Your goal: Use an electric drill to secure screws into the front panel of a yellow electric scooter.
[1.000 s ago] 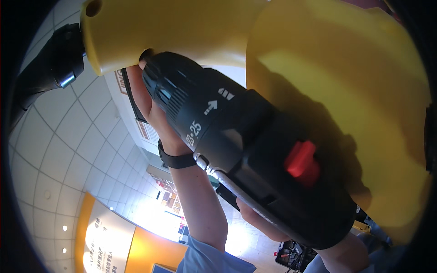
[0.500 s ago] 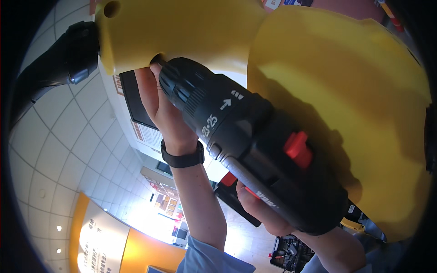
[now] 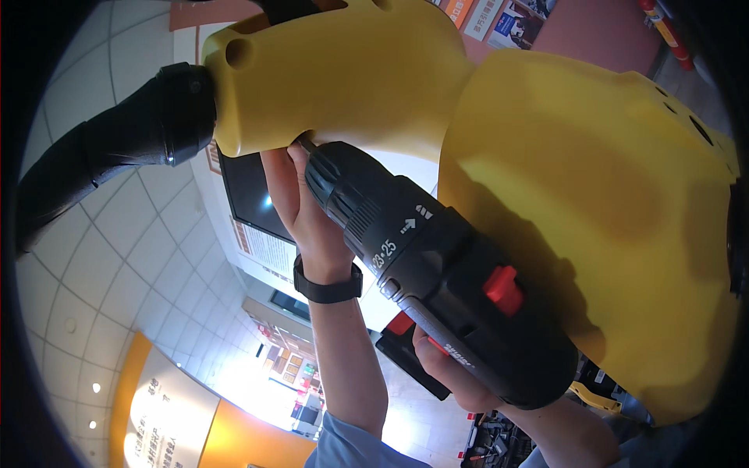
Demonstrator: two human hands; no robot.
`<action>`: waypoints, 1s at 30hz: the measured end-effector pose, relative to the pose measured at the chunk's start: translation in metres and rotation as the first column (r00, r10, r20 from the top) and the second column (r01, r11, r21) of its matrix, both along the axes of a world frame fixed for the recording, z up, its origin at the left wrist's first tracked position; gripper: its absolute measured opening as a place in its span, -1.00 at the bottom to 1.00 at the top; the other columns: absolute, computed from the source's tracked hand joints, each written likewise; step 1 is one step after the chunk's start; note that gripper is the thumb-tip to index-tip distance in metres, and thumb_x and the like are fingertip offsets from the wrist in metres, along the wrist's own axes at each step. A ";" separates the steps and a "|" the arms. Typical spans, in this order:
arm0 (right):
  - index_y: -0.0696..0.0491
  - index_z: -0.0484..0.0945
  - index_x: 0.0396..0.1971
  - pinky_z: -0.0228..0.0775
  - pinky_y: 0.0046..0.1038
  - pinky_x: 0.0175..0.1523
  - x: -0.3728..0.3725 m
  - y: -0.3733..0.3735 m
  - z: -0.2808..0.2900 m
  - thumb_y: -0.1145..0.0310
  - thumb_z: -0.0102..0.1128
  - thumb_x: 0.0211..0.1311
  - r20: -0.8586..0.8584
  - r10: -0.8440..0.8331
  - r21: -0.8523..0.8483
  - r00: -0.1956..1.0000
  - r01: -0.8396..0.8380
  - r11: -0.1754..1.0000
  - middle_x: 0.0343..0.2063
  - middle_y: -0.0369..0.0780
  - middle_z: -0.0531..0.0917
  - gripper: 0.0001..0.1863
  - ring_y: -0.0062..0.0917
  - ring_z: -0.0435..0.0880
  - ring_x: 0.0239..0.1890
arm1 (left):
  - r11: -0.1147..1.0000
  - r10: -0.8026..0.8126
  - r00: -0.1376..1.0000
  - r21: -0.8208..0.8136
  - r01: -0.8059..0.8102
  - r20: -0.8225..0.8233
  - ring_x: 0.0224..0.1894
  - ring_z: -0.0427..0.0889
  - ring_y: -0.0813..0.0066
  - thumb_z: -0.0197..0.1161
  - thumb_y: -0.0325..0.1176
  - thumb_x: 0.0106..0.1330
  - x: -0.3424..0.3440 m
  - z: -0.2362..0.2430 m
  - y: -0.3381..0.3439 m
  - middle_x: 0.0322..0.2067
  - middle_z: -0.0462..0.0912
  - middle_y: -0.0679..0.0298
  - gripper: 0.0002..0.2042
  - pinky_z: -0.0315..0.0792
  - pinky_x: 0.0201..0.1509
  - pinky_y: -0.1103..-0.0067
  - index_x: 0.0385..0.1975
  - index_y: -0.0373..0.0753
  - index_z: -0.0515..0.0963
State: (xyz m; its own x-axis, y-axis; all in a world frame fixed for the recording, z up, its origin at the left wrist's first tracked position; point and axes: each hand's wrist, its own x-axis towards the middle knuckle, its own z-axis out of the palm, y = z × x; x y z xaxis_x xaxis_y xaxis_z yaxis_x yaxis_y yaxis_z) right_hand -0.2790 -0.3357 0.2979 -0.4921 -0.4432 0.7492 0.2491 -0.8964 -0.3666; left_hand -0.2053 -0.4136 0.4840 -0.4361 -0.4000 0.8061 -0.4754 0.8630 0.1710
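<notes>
My right hand (image 3: pixel 455 378) is wrapped round the grip of a black cordless drill (image 3: pixel 460 273) with a red slide switch on top. The drill slants up to the left. Its bit (image 3: pixel 307 143) enters a hole in the lower edge of a yellow shell part (image 3: pixel 343 86). My left hand (image 3: pixel 316 222), with a black watch band on its wrist, reaches up behind the chuck. One fingertip lies beside the bit at the hole; the other fingers pass behind the shell's edge. What they hold is hidden.
A large rounded yellow body (image 3: pixel 562 164) adjoins the shell part on the right. A black jointed limb (image 3: pixel 125 129) extends from its left end. Below lie an open black tool case (image 3: pixel 499 441) and a black-and-red object (image 3: pixel 409 363). A dark screen (image 3: pixel 253 195) stands behind my left hand.
The yellow shell, the drill and my left hand now sit lower and farther right in view. The bit is still at the same hole, and both hands keep their places.
</notes>
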 end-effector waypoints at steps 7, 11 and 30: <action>0.04 0.62 -0.17 0.35 -0.19 0.16 0.007 0.007 -0.008 0.31 0.15 -0.01 0.016 0.032 0.016 0.999 -0.032 0.999 -0.15 -0.17 0.63 -0.66 -0.27 0.61 -0.09 | 0.995 -0.062 0.994 0.086 0.053 0.095 -0.19 0.51 0.65 -0.06 -0.25 0.49 0.019 -0.019 0.016 -0.17 0.47 0.32 -0.66 0.43 -0.12 0.70 0.16 -0.26 0.24; 0.03 0.60 -0.23 0.34 -0.21 0.16 0.014 0.012 -0.021 0.32 0.12 0.02 -0.040 0.214 0.038 0.976 -0.213 0.976 -0.17 -0.18 0.62 -0.72 -0.29 0.61 -0.11 | 1.000 -0.007 0.990 -0.012 0.009 0.139 -0.02 0.43 0.54 -0.04 -0.24 0.48 0.021 -0.019 0.019 -0.08 0.45 0.28 -0.64 0.31 0.10 0.58 0.18 -0.26 0.24; 0.01 0.58 -0.34 0.42 -0.33 0.03 0.016 0.002 -0.017 0.42 0.13 0.01 -0.337 -0.342 -0.044 0.877 0.348 0.936 -0.38 -0.23 0.62 -0.83 -0.33 0.61 -0.22 | 0.682 -0.549 0.826 0.641 0.352 0.130 0.08 0.41 0.49 -0.07 -0.30 0.48 0.024 0.018 0.011 0.04 0.45 0.26 -0.62 0.24 0.20 0.54 0.22 -0.31 0.23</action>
State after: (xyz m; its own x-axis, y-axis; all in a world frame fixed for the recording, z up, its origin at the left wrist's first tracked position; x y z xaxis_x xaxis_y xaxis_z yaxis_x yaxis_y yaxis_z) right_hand -0.2633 -0.3341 0.2811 -0.3381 -0.3057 0.8901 -0.2146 -0.8958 -0.3892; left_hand -0.1813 -0.4027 0.5016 -0.8558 -0.4236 0.2968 -0.1640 0.7665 0.6209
